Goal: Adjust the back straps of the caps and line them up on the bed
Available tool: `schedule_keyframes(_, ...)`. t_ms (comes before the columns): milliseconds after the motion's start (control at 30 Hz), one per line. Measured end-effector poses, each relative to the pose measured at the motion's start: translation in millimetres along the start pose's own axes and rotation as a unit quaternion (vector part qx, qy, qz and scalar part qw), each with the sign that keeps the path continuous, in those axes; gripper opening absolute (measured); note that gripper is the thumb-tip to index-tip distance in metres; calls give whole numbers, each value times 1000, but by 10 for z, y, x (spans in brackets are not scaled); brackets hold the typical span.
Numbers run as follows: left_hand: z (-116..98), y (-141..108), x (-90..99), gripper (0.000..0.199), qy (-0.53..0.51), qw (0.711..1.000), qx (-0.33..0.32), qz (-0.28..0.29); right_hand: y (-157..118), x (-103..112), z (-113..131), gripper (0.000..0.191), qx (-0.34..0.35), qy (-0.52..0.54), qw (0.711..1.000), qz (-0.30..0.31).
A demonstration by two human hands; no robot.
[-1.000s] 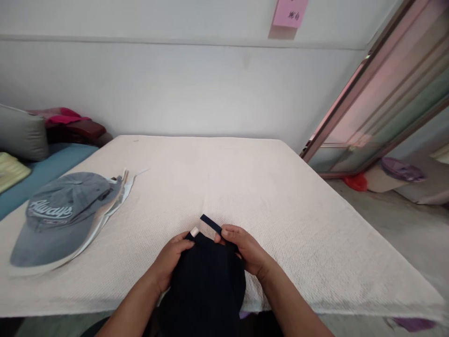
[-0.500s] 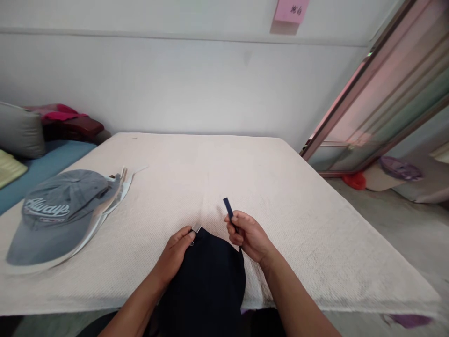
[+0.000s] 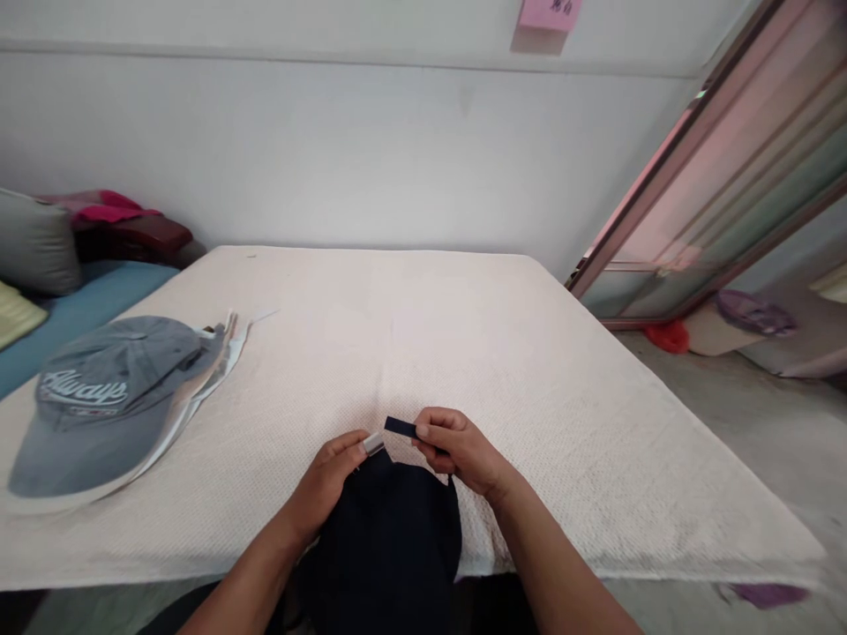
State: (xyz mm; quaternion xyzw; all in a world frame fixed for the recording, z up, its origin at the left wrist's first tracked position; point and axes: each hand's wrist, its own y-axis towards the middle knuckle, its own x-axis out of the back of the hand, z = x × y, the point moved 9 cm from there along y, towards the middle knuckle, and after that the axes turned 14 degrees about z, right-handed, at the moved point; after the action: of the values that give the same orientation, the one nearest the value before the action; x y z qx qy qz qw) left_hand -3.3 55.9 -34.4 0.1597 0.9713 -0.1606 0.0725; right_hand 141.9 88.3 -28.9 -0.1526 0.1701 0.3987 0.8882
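At six o'clock, left hand (image 3: pixel 334 476) pinches a seemingly metal clasp (image 3: pixel 373 444). Right hand (image 3: pixel 458 451) grips a dark strap (image 3: pixel 400 428), fingers closed.

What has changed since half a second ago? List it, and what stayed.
The right hand has swung the dark strap from near upright to nearly level; its free end now points left, close to the silvery clasp. Nothing was let go: the left hand still pinches the clasp at the edge of the dark cloth item. The gray cap stays on the covered table.
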Motion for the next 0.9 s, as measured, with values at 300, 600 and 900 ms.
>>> schedule_keyframes(300,102,-24,54,30,-44,998,22,-37,13,-115,-65,25,-14,1,999,42)
schedule_keyframes(600,110,-23,13,30,-59,998,23,-17,13,-110,-84,24,-16,9,999,41)
schedule_keyframes(900,122,-31,57,25,-32,999,18,-23,-7,-170,-101,20,-45,-10,996,76)
